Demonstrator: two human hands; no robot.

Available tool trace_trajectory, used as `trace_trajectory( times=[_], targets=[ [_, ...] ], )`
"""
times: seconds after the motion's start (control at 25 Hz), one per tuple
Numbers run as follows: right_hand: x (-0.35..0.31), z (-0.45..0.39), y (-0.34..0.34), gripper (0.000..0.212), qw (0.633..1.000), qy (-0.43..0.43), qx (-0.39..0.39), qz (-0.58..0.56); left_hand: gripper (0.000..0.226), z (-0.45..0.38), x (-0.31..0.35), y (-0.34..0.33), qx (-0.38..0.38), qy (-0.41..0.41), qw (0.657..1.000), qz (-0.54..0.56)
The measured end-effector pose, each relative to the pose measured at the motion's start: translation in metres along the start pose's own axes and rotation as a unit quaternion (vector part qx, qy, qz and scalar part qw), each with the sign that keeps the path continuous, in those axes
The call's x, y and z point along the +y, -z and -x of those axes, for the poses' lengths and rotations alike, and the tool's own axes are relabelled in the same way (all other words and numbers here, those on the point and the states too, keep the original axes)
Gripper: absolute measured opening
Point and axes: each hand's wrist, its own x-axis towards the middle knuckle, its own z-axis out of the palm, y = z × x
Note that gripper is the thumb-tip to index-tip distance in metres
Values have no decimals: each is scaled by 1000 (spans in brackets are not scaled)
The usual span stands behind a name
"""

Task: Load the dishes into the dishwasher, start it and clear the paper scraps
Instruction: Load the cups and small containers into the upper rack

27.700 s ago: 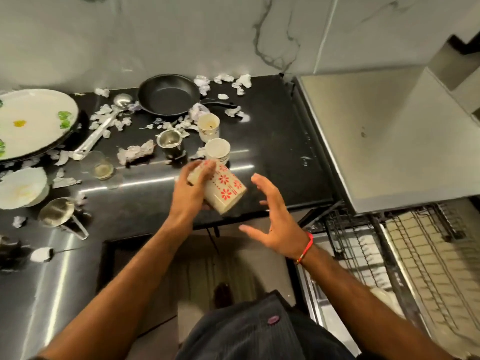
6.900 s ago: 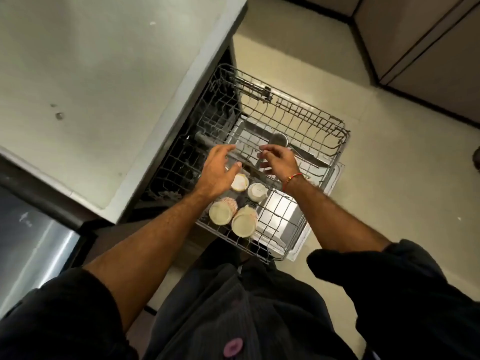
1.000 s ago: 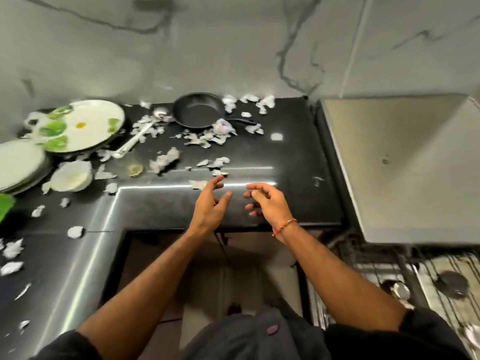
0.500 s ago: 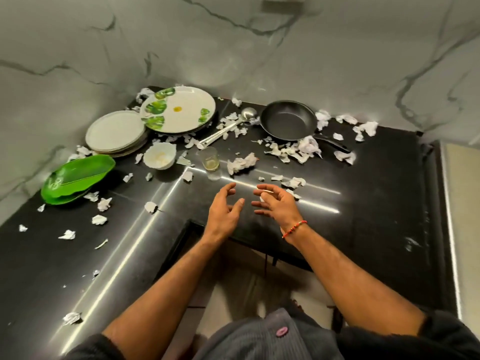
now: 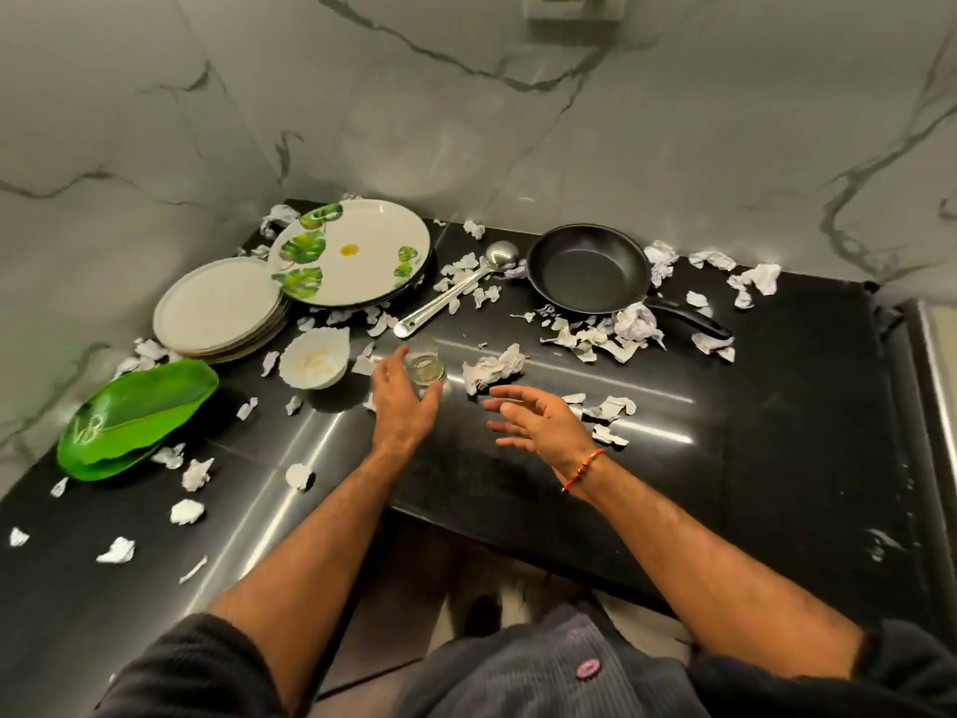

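Note:
A small clear glass (image 5: 425,366) with a little yellowish liquid stands on the black counter (image 5: 777,406). My left hand (image 5: 401,404) reaches it, fingers at its left side and thumb just below it, not closed round it. My right hand (image 5: 538,422) hovers over the counter to the right, fingers spread and holding nothing. Further back lie a white bowl (image 5: 313,357), a stack of white plates (image 5: 220,303), a leaf-patterned plate (image 5: 352,251), a green leaf-shaped dish (image 5: 134,417), a steel ladle (image 5: 455,292) and a black frying pan (image 5: 590,266).
Torn paper scraps (image 5: 492,367) are scattered across the counter, thickest beside the pan handle (image 5: 689,321) and around the plates. Marble walls close the corner behind. A pale appliance top (image 5: 940,355) shows at the right edge.
The view has swung left from the dishwasher to the counter corner. My left hand has moved forward to the small glass; my right hand trails behind, still empty.

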Motion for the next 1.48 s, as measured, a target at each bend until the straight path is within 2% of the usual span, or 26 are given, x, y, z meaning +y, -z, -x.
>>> trace_trajectory(
  times=[0.08,0.16,0.24,0.36,0.4,0.44,0.52,0.6,0.68,0.72,0.8,0.92,1.04,1.2,1.36,1.48],
  targets=[
    [2,-1,0,24,1000,2,23,0,84,-27,-9,-4,-24,3,1000,-17],
    [5,-2,0,22,999,6,44,10,86,-46,-16,-12,-57,-1,998,-26],
    [9,-1,-3,22,997,4,77,4,81,-52,-21,-14,-63,-16,998,-10],
    [11,6,-8,25,993,23,116,6,68,-40,-10,-10,-26,-54,998,36],
    [12,10,-9,29,992,46,119,22,62,-32,1,-7,-34,-61,996,57],
    [12,16,-9,36,988,81,125,47,56,-23,17,-6,-75,-58,991,90],
    [12,31,-8,56,966,158,159,132,45,0,53,-13,-234,-13,956,176],
    [13,49,-3,68,917,238,222,230,47,25,86,-28,-392,63,894,209],
    [15,76,6,65,869,275,302,279,52,51,108,-49,-485,124,841,205],
    [18,91,13,62,853,276,336,287,54,63,115,-59,-514,135,827,184],
    [32,131,30,59,831,254,404,287,59,93,125,-80,-571,103,807,110],
    [64,197,50,59,809,217,493,236,68,147,141,-108,-632,12,775,30],
    [93,253,66,55,767,203,562,235,79,205,157,-127,-670,-41,741,-22],
    [139,329,103,55,720,170,634,225,83,298,170,-169,-695,-36,717,-42],
    [188,409,146,60,721,142,659,160,69,399,182,-223,-716,-3,694,-78],
    [230,466,177,60,715,112,683,103,66,466,186,-266,-751,-22,647,-133]
  ],
)
